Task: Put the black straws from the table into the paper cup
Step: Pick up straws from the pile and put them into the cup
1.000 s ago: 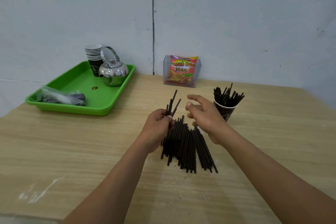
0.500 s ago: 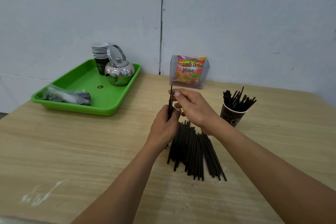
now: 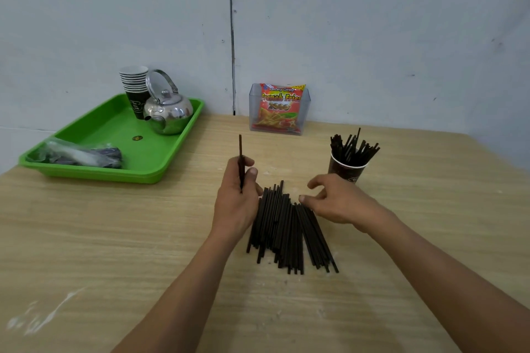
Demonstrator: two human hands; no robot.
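A pile of black straws (image 3: 286, 232) lies on the wooden table (image 3: 114, 238) in the middle. My left hand (image 3: 236, 200) grips a few black straws (image 3: 240, 149) upright at the pile's left end. My right hand (image 3: 338, 202) hovers over the pile's far right end, thumb and forefinger apart, the fingertip touching the straw tips. A dark paper cup (image 3: 345, 170) with several straws standing in it sits just behind my right hand.
A green tray (image 3: 160, 163) at the back left holds a steel kettle (image 3: 169, 113), a stack of paper cups (image 3: 134, 86) and a plastic bag (image 3: 77, 153). A clear holder with a snack packet (image 3: 279, 109) stands against the wall.
My right hand has let go of the upright straws and dropped to the right, onto the pile's far end. My left hand still holds its straws upright.
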